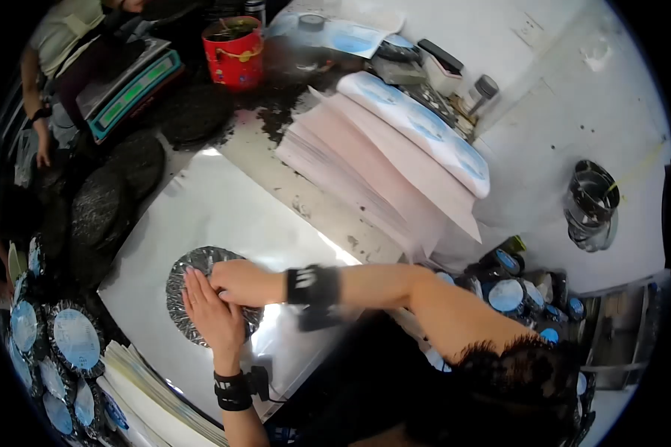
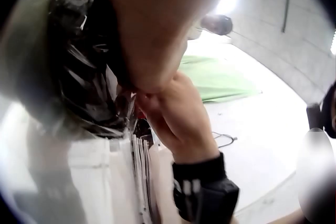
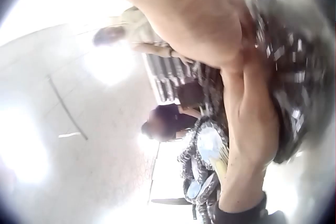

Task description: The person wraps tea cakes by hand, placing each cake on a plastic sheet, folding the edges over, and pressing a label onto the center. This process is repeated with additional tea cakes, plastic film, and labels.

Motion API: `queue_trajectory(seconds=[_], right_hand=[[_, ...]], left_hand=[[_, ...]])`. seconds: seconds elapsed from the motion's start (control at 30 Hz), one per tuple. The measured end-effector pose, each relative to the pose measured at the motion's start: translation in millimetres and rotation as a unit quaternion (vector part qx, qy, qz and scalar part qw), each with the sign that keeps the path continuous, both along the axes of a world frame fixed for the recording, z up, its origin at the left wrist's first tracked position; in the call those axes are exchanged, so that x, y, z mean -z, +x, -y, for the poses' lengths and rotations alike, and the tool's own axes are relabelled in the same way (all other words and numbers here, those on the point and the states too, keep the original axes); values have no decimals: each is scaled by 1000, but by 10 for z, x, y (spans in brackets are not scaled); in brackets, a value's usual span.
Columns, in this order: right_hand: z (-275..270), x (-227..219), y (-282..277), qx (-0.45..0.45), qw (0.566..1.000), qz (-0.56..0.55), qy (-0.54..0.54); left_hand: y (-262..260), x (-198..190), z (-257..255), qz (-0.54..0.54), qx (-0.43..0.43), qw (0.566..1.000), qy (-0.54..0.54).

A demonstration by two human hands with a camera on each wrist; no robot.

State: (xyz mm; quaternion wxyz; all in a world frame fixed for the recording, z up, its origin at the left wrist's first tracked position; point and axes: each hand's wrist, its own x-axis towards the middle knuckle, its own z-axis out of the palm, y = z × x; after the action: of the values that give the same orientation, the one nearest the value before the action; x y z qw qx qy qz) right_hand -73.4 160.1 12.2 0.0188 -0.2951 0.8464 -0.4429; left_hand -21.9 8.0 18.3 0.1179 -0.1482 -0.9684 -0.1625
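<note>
A round dark disc (image 1: 194,261) wrapped in shiny clear plastic film (image 2: 79,71) lies on a white sheet (image 1: 156,216). My left hand (image 1: 215,309) rests across the disc with fingers straight and close together. Beside it, my right hand (image 1: 242,281) has its fingers curled down at the film on top of the disc, against the left fingers. Its fingertips are mostly hidden in all views. In the left wrist view, wrinkled film gathers right at the curled right fingers. Both wrists wear black bands.
Dark discs (image 1: 97,205) pile up at the left, with blue-labelled wrapped discs (image 1: 76,339) below them. Paper sheets (image 1: 380,171) lie beyond the white sheet. A red bucket (image 1: 233,59) stands at the back, and a dark cup (image 1: 593,194) at the right. Another person (image 1: 52,59) is at the far left.
</note>
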Motion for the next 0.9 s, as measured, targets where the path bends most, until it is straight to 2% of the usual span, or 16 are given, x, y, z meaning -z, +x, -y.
queue_trajectory(seconds=[0.03,0.07,0.1,0.13,0.17,0.2,0.23,0.27,0.3,0.4,0.5,0.6,0.7,0.8,0.83,0.9], right_hand=[[-454,-400,176,19,997,6,-73],[-993,-593,172,74,987,119,-80],[-1625,-879,285,217,966,-15,-139],[-2423,-935,326,387,921,-35,-43],[-3342,-871,389,473,870,-99,99],[-4250,-821,447,556,785,-140,234],[-4839,-860,691,512,743,-97,421],[-5240,-669,1020,478,776,-26,411],[-5461,-534,1205,437,804,40,401],[-5580,-664,1259,389,837,107,370],[-6029,-752,1214,348,881,100,303],[-5959,-690,1214,424,860,95,266],[-5691,-489,1359,368,875,-32,313],[-5801,-710,1307,351,889,25,292],[-5979,-697,1299,383,878,108,265],[-6004,-636,1269,429,866,95,238]], left_hand=[[14,-70,8,14,13,1000,3],[-14,-97,-18,12,11,1000,3],[-15,-106,-37,11,5,1000,4],[23,-98,-23,16,0,1000,-2],[17,-85,-22,12,1,1000,-1],[20,-81,-17,17,-2,1000,-3],[26,-85,-14,21,-4,1000,-6],[22,-87,-17,24,-9,1000,-7],[20,-72,-5,22,-9,1000,-4],[10,-48,3,2,-2,1000,-3],[11,-56,4,7,1,1000,-13],[8,-18,27,0,3,1000,-14],[45,12,36,6,-2,1000,-19],[-3,34,66,8,0,999,-36],[6,31,73,8,2,999,-35],[-14,58,81,3,-3,1000,-28]])
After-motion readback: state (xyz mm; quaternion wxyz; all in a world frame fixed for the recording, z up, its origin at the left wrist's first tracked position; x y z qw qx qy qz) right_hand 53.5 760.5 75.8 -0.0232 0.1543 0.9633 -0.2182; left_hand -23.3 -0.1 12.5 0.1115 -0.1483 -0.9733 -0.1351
